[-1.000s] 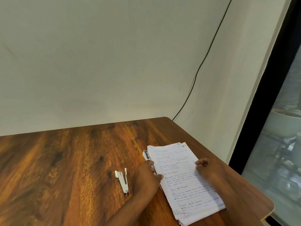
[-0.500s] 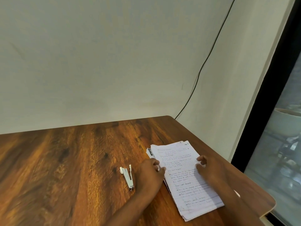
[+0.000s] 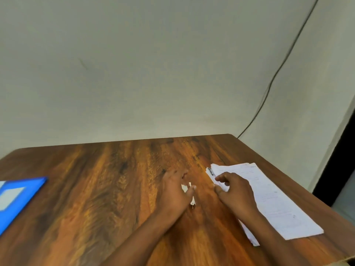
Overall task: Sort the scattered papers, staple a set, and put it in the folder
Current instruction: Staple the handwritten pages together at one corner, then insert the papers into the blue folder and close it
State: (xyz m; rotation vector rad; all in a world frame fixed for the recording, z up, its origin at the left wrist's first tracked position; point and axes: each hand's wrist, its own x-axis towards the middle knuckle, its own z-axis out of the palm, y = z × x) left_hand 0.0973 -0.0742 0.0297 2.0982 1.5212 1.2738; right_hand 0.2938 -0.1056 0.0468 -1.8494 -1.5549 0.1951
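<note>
Now the paper stack (image 3: 269, 198) lies on the tabletop (image 3: 96, 189), just right of the small white stapler (image 3: 192, 196). Its loose sheets look light, floppy and apt to slide, so pinching one squared corner seems safest. The left hand (image 3: 175, 191) hovers over the stapler, fingers loosely spread, gripping nothing; the right hand (image 3: 235, 191) rests curled on the stack's edge. A blue folder (image 3: 21, 192) sits far left of the stapler.

1. Two bare forearms enter from the bottom edge, with no sleeves in view.
2. The left hand (image 3: 173, 191) wears no ring, watch or glove.
3. The right hand (image 3: 235, 191) is likewise unadorned.
</note>
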